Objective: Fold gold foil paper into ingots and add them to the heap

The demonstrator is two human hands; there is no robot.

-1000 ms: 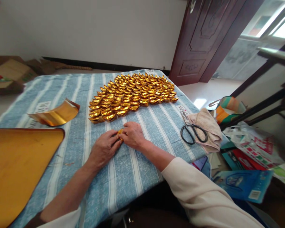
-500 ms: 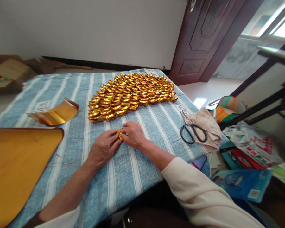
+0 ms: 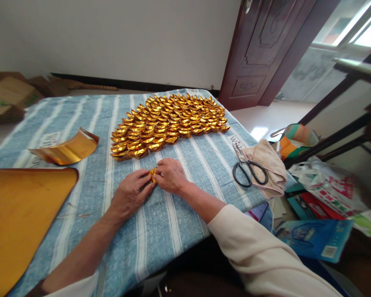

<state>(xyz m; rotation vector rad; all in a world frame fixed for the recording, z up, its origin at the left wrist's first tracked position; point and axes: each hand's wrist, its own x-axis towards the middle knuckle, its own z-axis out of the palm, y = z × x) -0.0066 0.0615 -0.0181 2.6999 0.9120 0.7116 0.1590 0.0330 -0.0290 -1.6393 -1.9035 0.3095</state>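
Striped cloth (image 3: 199,171) stretches wide between the right hand (image 3: 170,176) and the black-handled scissors (image 3: 250,173), and more of it runs back to the near edge. Ahead there's less room: rows of gold foil ingots (image 3: 170,123) stand close beyond the fingers. I see the small gold piece (image 3: 153,175) pinched low over the cloth, the left hand's (image 3: 131,192) fingertips closed on one side, the right's on the other.

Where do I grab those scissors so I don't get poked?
Probably by the black looped handles, coming from the near side: the wide loops point toward the person, while the metal blades point away.
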